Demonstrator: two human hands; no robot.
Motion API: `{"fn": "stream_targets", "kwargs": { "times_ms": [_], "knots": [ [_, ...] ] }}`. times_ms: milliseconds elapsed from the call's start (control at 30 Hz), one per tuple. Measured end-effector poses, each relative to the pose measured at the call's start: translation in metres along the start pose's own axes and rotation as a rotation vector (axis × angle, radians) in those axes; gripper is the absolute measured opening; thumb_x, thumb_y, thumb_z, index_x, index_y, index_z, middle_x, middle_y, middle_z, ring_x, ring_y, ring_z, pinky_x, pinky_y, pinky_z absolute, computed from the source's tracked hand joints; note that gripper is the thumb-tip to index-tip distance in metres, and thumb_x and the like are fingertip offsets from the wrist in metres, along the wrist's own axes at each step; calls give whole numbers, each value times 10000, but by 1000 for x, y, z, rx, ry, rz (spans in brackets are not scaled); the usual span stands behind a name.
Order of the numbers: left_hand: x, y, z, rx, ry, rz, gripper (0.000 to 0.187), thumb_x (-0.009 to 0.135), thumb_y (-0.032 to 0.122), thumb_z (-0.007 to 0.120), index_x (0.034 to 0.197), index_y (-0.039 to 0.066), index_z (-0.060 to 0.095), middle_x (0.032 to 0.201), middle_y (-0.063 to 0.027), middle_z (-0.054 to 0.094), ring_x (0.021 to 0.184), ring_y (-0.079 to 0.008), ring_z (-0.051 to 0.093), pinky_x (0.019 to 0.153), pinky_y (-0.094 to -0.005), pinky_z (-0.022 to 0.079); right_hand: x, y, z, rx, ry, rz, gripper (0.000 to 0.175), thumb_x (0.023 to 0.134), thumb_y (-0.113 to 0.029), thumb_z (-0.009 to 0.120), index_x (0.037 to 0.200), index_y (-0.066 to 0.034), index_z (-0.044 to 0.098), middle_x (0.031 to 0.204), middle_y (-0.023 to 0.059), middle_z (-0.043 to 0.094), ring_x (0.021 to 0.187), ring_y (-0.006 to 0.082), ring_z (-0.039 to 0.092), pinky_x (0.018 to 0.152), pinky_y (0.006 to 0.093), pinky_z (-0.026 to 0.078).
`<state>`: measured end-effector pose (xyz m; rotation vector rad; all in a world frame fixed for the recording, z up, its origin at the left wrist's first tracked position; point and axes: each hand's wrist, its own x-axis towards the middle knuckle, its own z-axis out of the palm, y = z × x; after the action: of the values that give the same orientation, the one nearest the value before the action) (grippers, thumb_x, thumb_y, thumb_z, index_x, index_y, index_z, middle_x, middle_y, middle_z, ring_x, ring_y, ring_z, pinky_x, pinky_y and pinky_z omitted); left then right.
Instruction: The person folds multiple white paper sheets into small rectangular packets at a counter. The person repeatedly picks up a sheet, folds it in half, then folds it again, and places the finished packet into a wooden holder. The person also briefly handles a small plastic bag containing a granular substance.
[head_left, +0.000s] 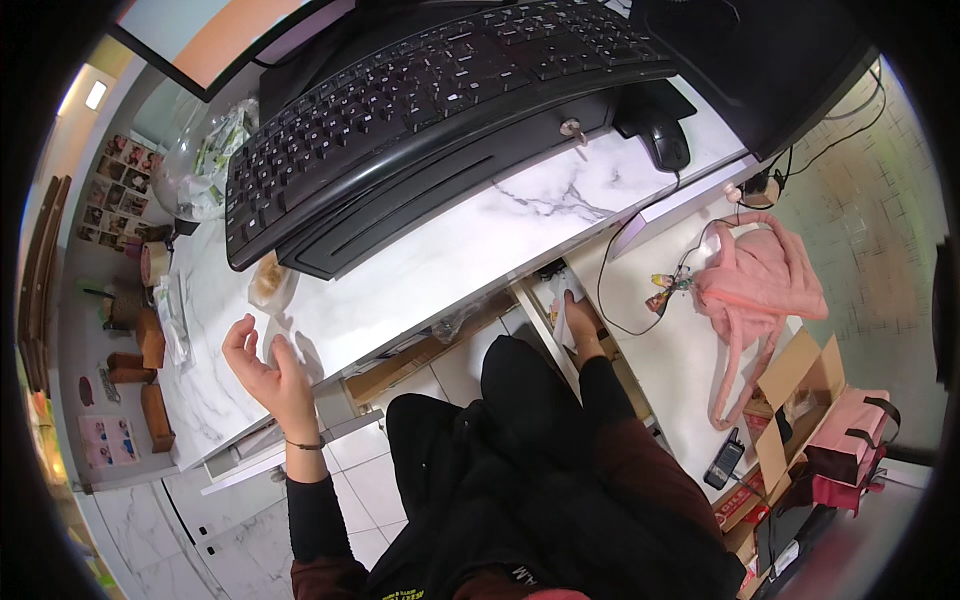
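Note:
My left hand (271, 373) hovers over the marble-patterned counter (420, 277) with its fingers apart and nothing in it. Just beyond its fingertips lies a small clear plastic bag with something light brown inside (270, 281). Down at the right, my right hand (583, 324) reaches into an open drawer (541, 330), touching white paper or plastic (561, 307); whether the fingers grip it cannot be told. Above the counter, a black keyboard (442, 82) rests on a black cash drawer (450, 161) with a key in its lock (572, 129).
A black mouse (666, 142) sits right of the keyboard, its cable hanging over the edge. On the right surface are a pink bag (757, 285), a handheld radio (724, 459) and an open cardboard box (772, 442). Wooden blocks (156, 416) stand at the left.

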<state>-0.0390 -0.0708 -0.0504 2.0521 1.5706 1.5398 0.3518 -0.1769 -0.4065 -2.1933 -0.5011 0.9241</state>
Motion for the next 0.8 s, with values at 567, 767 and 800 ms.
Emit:
{"fn": "stream_targets", "kwargs": {
  "times_ms": [567, 767, 800],
  "knots": [
    [-45, -8, -97, 92, -254, -54, 83, 953, 69, 601, 1010, 9, 608, 904, -63, 596, 931, -184, 597, 813, -299, 464, 4, 95, 29, -179, 254, -39, 600, 756, -330, 731, 1202, 56, 618, 1148, 278, 642, 1144, 437, 608, 1025, 468, 466],
    [-85, -43, -141, 518, -406, 80, 282, 977, 314, 611, 1086, 56, 648, 1039, -115, 640, 1038, -319, 578, 985, -440, 395, -8, 103, 4, 1209, -112, 444, 306, 818, -322, 628, 1066, -149, 677, 1023, 96, 729, 968, 259, 705, 809, 414, 571],
    [-95, -46, -145, 492, -435, -33, 319, 964, 338, 620, 1123, 62, 629, 1094, -115, 620, 1140, -323, 540, 1100, -503, 293, -30, 92, -9, 1264, -167, 419, 302, 831, -313, 608, 1072, -145, 678, 1031, 92, 727, 951, 260, 707, 807, 410, 576]
  ]
}}
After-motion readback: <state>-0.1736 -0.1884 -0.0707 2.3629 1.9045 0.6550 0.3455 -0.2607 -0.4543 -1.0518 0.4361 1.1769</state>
